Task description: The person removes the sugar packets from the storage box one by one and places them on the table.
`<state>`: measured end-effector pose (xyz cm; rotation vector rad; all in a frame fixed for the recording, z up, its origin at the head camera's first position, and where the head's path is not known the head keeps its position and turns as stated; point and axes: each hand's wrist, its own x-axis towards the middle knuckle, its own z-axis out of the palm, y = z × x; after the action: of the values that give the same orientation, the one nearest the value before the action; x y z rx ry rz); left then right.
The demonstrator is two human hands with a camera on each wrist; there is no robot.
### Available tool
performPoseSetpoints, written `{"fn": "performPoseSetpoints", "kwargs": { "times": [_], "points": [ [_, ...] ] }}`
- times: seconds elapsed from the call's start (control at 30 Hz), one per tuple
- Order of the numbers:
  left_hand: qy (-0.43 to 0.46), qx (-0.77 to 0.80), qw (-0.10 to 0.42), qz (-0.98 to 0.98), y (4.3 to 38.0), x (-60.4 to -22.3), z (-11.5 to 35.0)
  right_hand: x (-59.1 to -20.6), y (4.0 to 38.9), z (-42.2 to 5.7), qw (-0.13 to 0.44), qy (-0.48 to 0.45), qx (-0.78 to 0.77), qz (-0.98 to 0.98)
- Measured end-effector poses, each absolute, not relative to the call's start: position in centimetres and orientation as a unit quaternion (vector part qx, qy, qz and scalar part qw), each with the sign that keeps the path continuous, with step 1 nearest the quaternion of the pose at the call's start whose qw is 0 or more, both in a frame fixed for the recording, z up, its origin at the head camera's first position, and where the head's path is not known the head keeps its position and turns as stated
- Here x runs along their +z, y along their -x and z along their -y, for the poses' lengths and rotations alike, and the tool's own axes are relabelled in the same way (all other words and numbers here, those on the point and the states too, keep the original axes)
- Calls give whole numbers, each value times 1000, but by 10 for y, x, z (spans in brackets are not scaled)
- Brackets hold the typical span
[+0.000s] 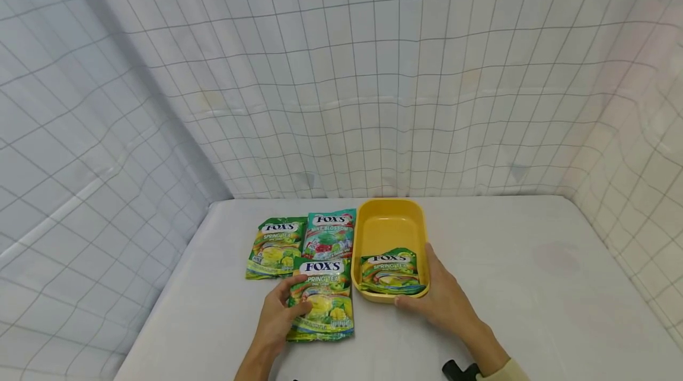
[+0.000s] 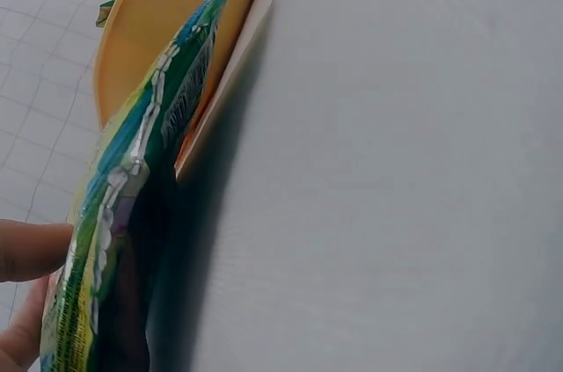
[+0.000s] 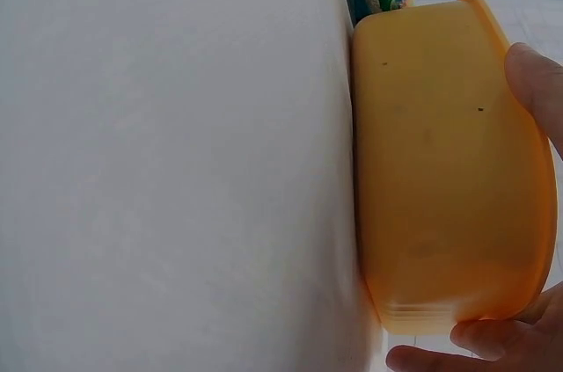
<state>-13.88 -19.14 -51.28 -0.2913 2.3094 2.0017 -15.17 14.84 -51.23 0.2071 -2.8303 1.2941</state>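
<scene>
The near Spring Tea packet (image 1: 331, 286) is held in the left hand (image 1: 273, 319), just to the left of a yellow tub (image 1: 391, 227) and in front of two other packets. Its left side is grasped with the hand partly closed: the thumb and one finger are laid over the printed front, while the remaining fingers are largely hidden. In the left wrist view the packet is seen edge-on, slanted, with a dark shadow between its underside and the white bench (image 1: 533, 286).

The tub is gripped by the right hand (image 1: 448, 301), which is spread wide around the near right corner; the thumb is set at the near rim and the fingers are placed along the right side. A third packet, the tub packet (image 1: 389, 272), also marked Spring Tea, is contained in the near half of the tub.

Behind, the far-left Spring Tea packet (image 1: 274, 250) is laid on the bench, with the teal Mint Blossom packet (image 1: 329, 237) just beside it, close to the tub's left wall. The bench is backed by white sheeting (image 1: 373, 102) patterned with a dark grid. A pale sleeve (image 1: 507, 371) and a black object (image 1: 459, 371) are seen at the right wrist.
</scene>
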Motion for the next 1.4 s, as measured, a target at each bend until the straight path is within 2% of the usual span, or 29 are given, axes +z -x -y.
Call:
{"fn": "performPoseSetpoints", "kwargs": {
  "times": [0.63,1.4],
  "points": [
    [107,633,35,-766,136,-509,188,-511,151,-148,16,-74,426,902],
    [118,618,-23,-777,137,-491,199,-509,151,-149,6,-68,418,906]
  ]
}}
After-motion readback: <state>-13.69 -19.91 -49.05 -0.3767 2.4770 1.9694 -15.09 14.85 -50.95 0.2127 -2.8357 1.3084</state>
